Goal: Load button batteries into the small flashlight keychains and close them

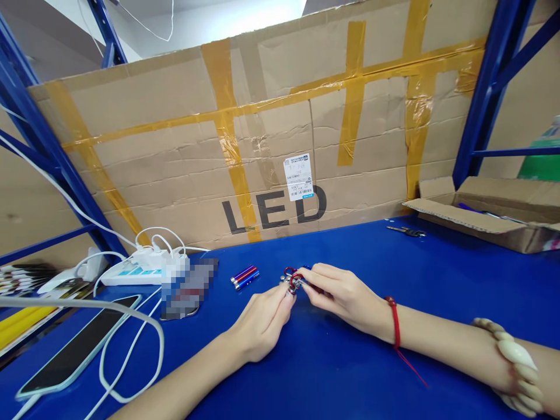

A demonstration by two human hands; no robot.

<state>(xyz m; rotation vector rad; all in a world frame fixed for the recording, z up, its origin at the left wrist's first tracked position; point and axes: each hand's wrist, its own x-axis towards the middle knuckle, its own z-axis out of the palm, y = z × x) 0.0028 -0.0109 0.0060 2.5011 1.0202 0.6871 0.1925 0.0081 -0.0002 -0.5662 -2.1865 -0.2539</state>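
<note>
Both hands meet near the middle of the blue table. Between the fingertips of my left hand (265,321) is a small red looped clip (296,278) with silver metal parts. My right hand (343,291) pinches the same clip from the right, its fingers curled inward. A second red loop (289,270) shows just behind the clip, close to small silver pieces (283,279). Something blue shows partly behind my right fingers. To the left of the hands, several small red and blue metal tubes (245,277) lie side by side.
Left on the table are a white power strip (135,271) with cables, a phone (79,347) and a pixelated object (190,289). Keys (406,231) lie at the back right, near an open cardboard box (490,224). A large cardboard sheet (271,134) stands behind, between blue metal posts.
</note>
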